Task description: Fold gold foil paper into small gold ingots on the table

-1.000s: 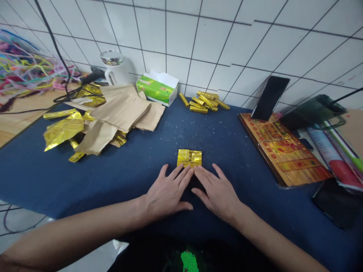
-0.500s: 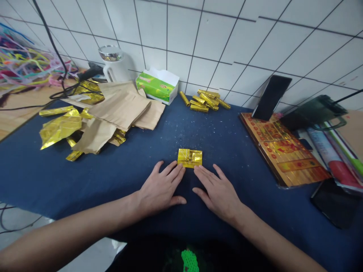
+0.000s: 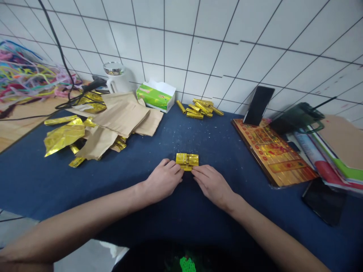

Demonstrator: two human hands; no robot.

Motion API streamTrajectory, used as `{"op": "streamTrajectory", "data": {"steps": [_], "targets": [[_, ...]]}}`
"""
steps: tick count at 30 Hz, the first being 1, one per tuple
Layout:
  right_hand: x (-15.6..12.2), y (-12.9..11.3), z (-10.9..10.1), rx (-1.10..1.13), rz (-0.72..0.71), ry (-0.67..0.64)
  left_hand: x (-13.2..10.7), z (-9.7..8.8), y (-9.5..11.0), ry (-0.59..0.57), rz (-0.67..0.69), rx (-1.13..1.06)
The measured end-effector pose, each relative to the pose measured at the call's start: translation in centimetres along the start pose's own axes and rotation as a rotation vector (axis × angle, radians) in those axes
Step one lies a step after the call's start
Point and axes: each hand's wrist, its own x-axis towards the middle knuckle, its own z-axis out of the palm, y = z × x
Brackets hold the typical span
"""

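Observation:
A small folded piece of gold foil paper [image 3: 187, 159] lies on the dark blue table cover in front of me. Its near edge is raised and creased over. My left hand [image 3: 166, 177] is closed, its curled fingers pinching the near left corner. On the near right corner, my right hand [image 3: 214, 185] grips with fingers pressed together; the thumb is mostly hidden beneath. Beyond the paper, several narrow gold foil rolls [image 3: 202, 108] lie in a small heap near the wall.
Brown paper sheets [image 3: 121, 113] and gold foil scraps [image 3: 64, 136] cover the left side. Behind them stand a white mug [image 3: 115, 81] and a green tissue box [image 3: 155, 95]. Rightward, a phone [image 3: 258, 105] leans above a gold-red packet [image 3: 278, 158], beside a dark jug [image 3: 297, 119].
Both hands went from flat, spread fingers to closed grips on the paper's near corners. The near edge of the gold paper is now lifted and folded. The view has tilted slightly.

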Motion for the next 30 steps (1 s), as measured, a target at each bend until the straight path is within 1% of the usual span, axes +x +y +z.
{"op": "streamTrajectory", "data": {"steps": [6, 10, 14, 18, 23, 27, 30], "targets": [[1.0, 0.4, -0.2, -0.114, 0.035, -0.073, 0.4, 0.3, -0.5, 0.083, 0.023, -0.029], [1.4, 0.6, -0.6, -0.115, -0.001, -0.071, 0.7, 0.5, -0.6, 0.125, 0.021, -0.062], [1.6, 0.9, -0.9, -0.099, -0.059, -0.131, 1.1, 0.5, -0.6, 0.086, -0.007, -0.073], [1.9, 0.9, -1.1, -0.142, -0.09, -0.167, 1.3, 0.3, -0.6, 0.043, -0.026, -0.048], [2.2, 1.1, -0.8, -0.181, -0.163, -0.134, 1.5, 0.2, -0.7, 0.029, -0.003, -0.051], [2.4, 1.4, -0.4, -0.151, -0.158, -0.072, 1.6, -0.1, -0.7, 0.026, -0.029, -0.08], [2.5, 1.7, -0.4, -0.11, -0.141, -0.051, 1.9, -0.3, -0.9, 0.026, -0.037, -0.128]]}}
